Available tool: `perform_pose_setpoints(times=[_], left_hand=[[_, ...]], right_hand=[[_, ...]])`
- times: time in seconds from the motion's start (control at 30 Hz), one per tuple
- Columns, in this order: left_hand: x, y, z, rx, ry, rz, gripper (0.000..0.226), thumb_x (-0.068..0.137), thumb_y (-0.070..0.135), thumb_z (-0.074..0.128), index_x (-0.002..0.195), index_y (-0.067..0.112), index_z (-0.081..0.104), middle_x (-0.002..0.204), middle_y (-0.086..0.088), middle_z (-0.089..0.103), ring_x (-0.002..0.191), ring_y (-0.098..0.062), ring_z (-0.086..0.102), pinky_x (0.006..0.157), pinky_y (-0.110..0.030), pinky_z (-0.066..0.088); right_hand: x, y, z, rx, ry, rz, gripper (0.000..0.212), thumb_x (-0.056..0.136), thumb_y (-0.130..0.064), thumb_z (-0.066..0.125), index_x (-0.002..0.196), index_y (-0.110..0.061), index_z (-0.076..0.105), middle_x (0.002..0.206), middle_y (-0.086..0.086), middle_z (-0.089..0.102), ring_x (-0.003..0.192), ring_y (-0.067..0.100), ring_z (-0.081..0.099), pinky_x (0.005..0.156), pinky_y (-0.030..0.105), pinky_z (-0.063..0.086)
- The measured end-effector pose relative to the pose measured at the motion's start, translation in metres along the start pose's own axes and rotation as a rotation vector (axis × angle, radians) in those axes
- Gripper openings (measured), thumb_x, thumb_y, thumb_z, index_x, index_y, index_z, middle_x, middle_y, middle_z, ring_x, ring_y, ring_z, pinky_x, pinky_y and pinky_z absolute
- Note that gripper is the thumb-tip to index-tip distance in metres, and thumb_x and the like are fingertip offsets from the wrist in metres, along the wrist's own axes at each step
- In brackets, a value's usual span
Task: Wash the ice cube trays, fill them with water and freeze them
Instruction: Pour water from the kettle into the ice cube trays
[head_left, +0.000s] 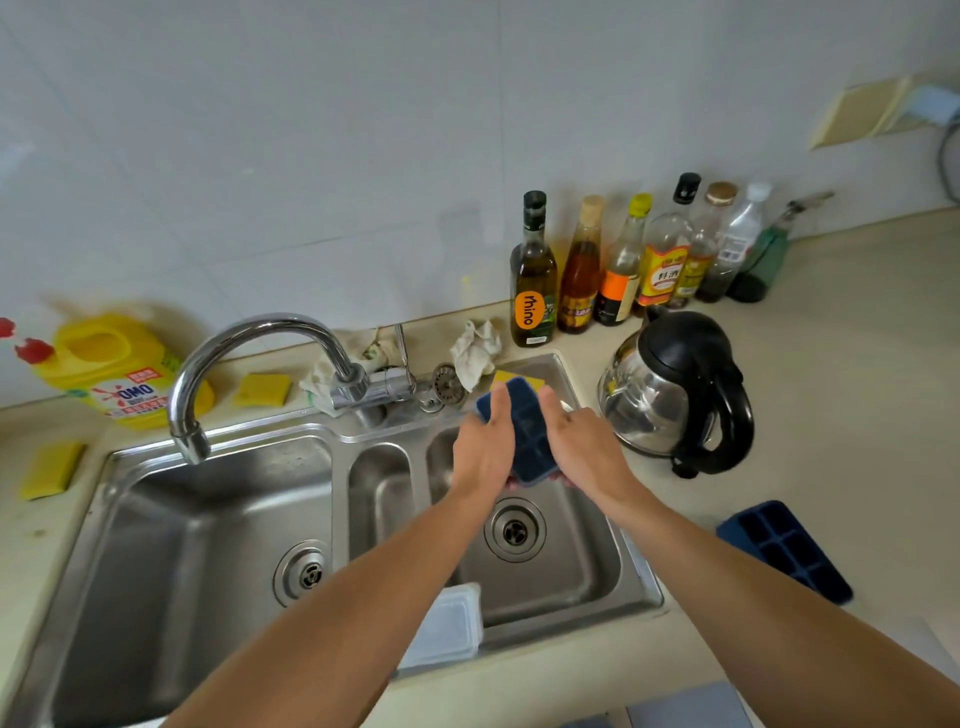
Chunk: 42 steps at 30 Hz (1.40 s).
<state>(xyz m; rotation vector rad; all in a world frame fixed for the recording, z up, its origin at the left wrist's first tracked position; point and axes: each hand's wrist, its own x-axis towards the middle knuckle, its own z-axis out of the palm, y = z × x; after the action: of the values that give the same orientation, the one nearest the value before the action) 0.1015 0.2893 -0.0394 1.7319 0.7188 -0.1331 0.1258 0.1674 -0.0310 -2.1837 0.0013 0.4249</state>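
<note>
Gripping blue ice cube tray (527, 431) by both long sides: left hand (480, 452), right hand (584, 447). Thumbs over the top face, other fingers curled underneath, mostly hidden. Held above right basin of sink (597, 561), cavities facing camera. Reaching in with both forearms extended, converging. Also second tray (784, 548), flat on counter (841, 415) right of sink.

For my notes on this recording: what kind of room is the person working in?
Most likely a home kitchen: a steel double sink with a tap, a row of oil and sauce bottles by the tiled wall, and an electric kettle on the counter.
</note>
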Motion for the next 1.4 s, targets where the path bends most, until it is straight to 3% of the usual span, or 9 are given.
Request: perform_pose_setpoints(times=[0.17,0.3,0.4,0.63,0.77,0.83,0.93,1.1,1.4], left_hand=[[0.008,-0.004,-0.006,0.084,0.141,0.047,0.055,0.103,0.056,0.036,0.118,0.01,0.062,0.108,-0.011,0.069,0.095,-0.026,0.067,0.082,-0.038,0.055],[0.004,-0.007,-0.003,0.169,0.08,0.15,0.048,0.101,0.058,0.04,0.096,0.016,0.063,0.09,-0.001,0.07,0.077,-0.01,0.065,0.059,-0.023,0.044],[-0.003,-0.003,0.006,0.23,0.061,0.206,0.044,0.1,0.059,0.043,0.08,0.023,0.058,0.075,0.007,0.066,0.068,-0.003,0.061,0.054,-0.019,0.037],[-0.002,-0.002,0.008,0.271,0.076,0.255,0.041,0.1,0.058,0.043,0.085,0.024,0.06,0.077,0.008,0.066,0.071,-0.004,0.062,0.055,-0.018,0.038],[0.005,0.013,-0.007,0.338,0.118,0.39,0.046,0.099,0.062,0.041,0.099,0.021,0.062,0.085,0.007,0.068,0.08,-0.012,0.067,0.068,-0.029,0.054],[0.008,0.026,-0.019,0.371,0.162,0.45,0.047,0.1,0.061,0.039,0.105,0.018,0.059,0.086,0.007,0.067,0.08,-0.015,0.068,0.066,-0.027,0.057],[0.01,0.051,-0.039,0.47,0.258,0.56,0.053,0.099,0.063,0.035,0.111,0.017,0.058,0.088,0.003,0.067,0.078,-0.018,0.068,0.069,-0.035,0.06],[0.0,0.084,-0.052,0.605,0.307,0.773,0.059,0.097,0.065,0.031,0.112,0.014,0.054,0.083,-0.001,0.067,0.075,-0.025,0.069,0.065,-0.04,0.059],[-0.016,0.089,-0.046,0.625,0.32,0.875,0.055,0.096,0.059,0.038,0.115,0.01,0.055,0.087,-0.006,0.072,0.076,-0.028,0.071,0.063,-0.041,0.059]], right_hand=[[0.002,-0.002,0.004,0.024,-0.068,0.049,0.062,0.097,-0.073,0.028,0.066,-0.025,0.051,0.054,-0.001,0.054,0.044,0.013,0.052,0.045,0.026,0.042],[0.016,-0.011,-0.001,-0.008,-0.037,0.036,0.061,0.101,-0.068,0.02,0.087,-0.022,0.059,0.077,0.004,0.057,0.082,0.026,0.061,0.068,0.034,0.042],[0.021,-0.013,0.001,0.068,0.043,0.056,0.068,0.102,-0.067,0.028,0.075,-0.014,0.061,0.074,0.002,0.06,0.073,0.018,0.06,0.068,0.036,0.04],[0.02,-0.011,-0.003,0.109,0.071,-0.047,0.071,0.104,-0.063,0.033,0.052,-0.019,0.051,0.06,0.001,0.058,0.062,0.017,0.057,0.058,0.035,0.039],[0.024,-0.019,-0.016,0.219,-0.089,-0.091,0.05,0.1,-0.065,0.043,0.081,-0.025,0.066,0.084,-0.003,0.069,0.08,0.011,0.066,0.064,0.029,0.048],[0.023,-0.015,-0.023,0.265,-0.234,-0.103,0.042,0.096,-0.063,0.055,0.106,-0.024,0.063,0.099,0.0,0.072,0.093,0.016,0.071,0.074,0.033,0.059],[0.023,-0.009,-0.033,0.302,-0.421,-0.143,0.036,0.092,-0.05,0.067,0.121,-0.029,0.06,0.11,-0.005,0.075,0.104,0.014,0.071,0.087,0.035,0.057],[0.022,-0.025,-0.042,0.34,-0.451,-0.264,0.048,0.081,-0.033,0.071,0.127,-0.028,0.062,0.116,-0.013,0.075,0.112,0.005,0.068,0.096,0.034,0.053],[0.013,-0.03,-0.055,0.293,-0.375,-0.378,0.039,0.08,-0.024,0.071,0.119,-0.029,0.068,0.114,-0.01,0.076,0.113,0.008,0.069,0.107,0.047,0.049]])
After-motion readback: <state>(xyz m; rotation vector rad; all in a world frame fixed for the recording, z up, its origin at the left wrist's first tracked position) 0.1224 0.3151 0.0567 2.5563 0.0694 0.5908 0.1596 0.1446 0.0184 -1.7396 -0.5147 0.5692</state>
